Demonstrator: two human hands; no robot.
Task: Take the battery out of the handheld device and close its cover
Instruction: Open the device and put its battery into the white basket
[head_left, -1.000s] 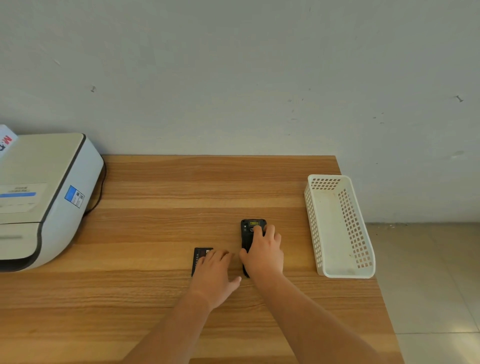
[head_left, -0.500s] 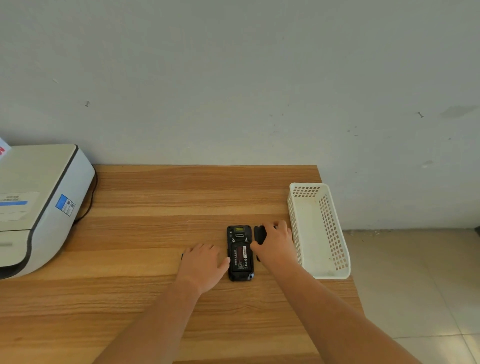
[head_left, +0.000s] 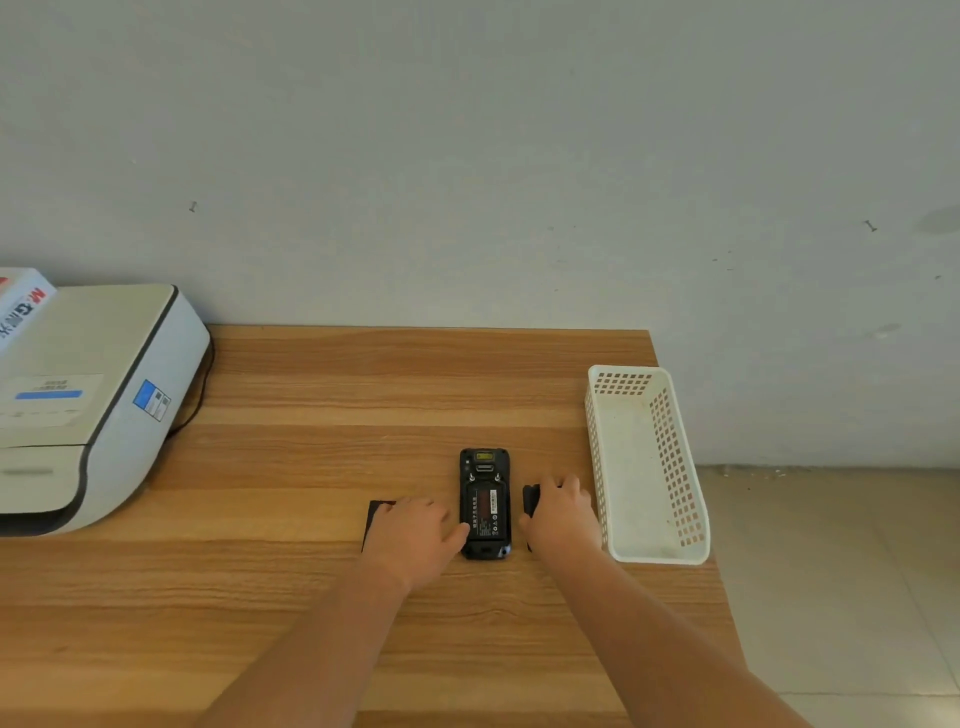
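Observation:
The black handheld device lies back-up on the wooden table. Its cover is off, and the open bay shows a dark pack with a red-and-white label. My left hand lies flat over a thin black piece left of the device, and its thumb reaches the device's side. My right hand curls over the black cover, which lies on the table just right of the device. Both black pieces are mostly hidden by my hands.
A white perforated plastic basket stands at the table's right edge, close to my right hand. A grey-white printer with a cable fills the left side. The wall runs along the table's far edge, and tiled floor lies to the right.
One second ago my right hand was on the closed device. It has since lifted the cover off and carried it to the right onto the table, which leaves the labelled bay exposed. My left hand stayed put.

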